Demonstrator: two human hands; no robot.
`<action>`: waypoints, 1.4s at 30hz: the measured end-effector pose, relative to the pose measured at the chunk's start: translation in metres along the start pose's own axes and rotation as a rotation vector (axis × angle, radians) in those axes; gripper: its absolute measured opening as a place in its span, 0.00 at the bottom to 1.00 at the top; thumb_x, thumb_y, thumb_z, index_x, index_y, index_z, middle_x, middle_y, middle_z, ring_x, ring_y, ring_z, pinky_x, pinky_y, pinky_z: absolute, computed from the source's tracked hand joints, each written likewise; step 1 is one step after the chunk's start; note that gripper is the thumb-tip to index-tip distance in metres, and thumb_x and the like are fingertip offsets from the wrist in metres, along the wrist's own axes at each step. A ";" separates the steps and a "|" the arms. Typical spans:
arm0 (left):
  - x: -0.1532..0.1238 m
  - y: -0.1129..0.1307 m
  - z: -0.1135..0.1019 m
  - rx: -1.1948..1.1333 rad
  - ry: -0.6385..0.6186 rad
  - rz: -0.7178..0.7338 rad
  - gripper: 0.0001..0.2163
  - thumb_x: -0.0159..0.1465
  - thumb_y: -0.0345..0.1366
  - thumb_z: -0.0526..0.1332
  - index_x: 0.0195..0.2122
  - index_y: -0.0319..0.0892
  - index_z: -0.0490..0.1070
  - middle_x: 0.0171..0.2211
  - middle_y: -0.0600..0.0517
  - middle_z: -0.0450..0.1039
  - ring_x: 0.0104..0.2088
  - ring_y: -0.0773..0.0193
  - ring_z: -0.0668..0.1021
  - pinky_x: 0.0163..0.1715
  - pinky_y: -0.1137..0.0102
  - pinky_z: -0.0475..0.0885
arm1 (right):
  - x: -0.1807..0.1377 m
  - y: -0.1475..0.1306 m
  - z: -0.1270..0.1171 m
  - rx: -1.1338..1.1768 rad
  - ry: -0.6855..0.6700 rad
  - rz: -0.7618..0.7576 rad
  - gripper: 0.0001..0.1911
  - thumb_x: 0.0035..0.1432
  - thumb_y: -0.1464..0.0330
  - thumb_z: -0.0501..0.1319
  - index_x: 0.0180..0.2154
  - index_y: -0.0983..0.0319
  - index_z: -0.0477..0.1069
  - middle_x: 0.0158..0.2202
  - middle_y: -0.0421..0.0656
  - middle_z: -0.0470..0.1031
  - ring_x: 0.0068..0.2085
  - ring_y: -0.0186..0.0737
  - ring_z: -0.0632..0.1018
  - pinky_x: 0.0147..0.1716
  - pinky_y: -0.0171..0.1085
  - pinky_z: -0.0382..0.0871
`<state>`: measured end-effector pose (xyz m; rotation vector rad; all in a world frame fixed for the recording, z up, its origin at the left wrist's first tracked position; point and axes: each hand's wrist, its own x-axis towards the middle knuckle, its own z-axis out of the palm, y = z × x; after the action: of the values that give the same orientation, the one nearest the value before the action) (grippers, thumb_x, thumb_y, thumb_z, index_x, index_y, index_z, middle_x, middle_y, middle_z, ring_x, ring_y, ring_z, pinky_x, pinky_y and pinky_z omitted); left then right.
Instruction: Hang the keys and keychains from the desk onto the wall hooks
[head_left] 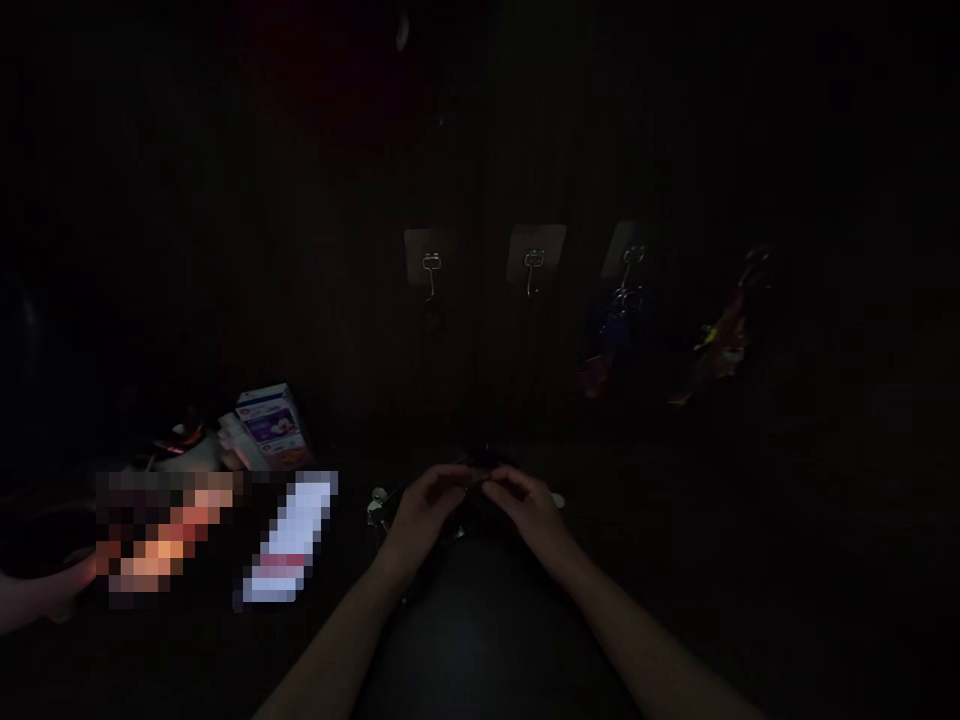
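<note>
My left hand [429,510] and my right hand [529,505] are close together at the middle of the view. The fingers and thumbs of both are closed in a pinch. Something small and dark may lie between the fingertips, but the dim light hides its kind. Beside my left wrist is a small cluster of shiny metal, which looks like keys [378,505]. A small pale object [557,499] shows just past my right hand. Below the hands a dark grey surface [472,640] lies between my forearms.
Metal hooks on clear pads, including a middle hook [533,262], line the dark wall; bunches of small items hang at right. A purple-and-white box [270,425] stands at left. Near it are a blurred-out bright panel [292,540] and another person's arm [45,597].
</note>
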<state>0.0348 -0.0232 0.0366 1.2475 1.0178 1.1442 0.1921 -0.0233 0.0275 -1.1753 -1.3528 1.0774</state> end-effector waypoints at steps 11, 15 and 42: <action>-0.002 -0.002 -0.001 0.270 0.046 0.156 0.06 0.56 0.40 0.61 0.30 0.45 0.75 0.31 0.52 0.75 0.37 0.61 0.75 0.40 0.70 0.67 | -0.003 0.007 0.004 -0.240 -0.034 -0.155 0.07 0.52 0.62 0.59 0.28 0.59 0.70 0.28 0.39 0.73 0.32 0.39 0.73 0.33 0.36 0.64; 0.002 0.002 -0.007 0.241 0.130 0.150 0.06 0.54 0.41 0.62 0.28 0.45 0.75 0.29 0.54 0.75 0.35 0.61 0.75 0.38 0.70 0.67 | -0.003 0.006 0.003 -0.250 -0.028 -0.167 0.06 0.52 0.64 0.59 0.29 0.58 0.71 0.28 0.39 0.75 0.32 0.40 0.74 0.34 0.36 0.65; 0.060 0.133 -0.028 0.337 0.312 0.585 0.08 0.56 0.40 0.61 0.32 0.43 0.74 0.31 0.55 0.76 0.34 0.65 0.75 0.35 0.73 0.67 | 0.013 0.018 -0.010 -0.235 0.096 -0.181 0.10 0.54 0.61 0.57 0.28 0.59 0.71 0.23 0.38 0.70 0.25 0.36 0.70 0.27 0.34 0.62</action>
<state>0.0067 0.0371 0.1696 1.7429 1.1421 1.7048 0.2038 -0.0082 0.0126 -1.2308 -1.5080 0.7394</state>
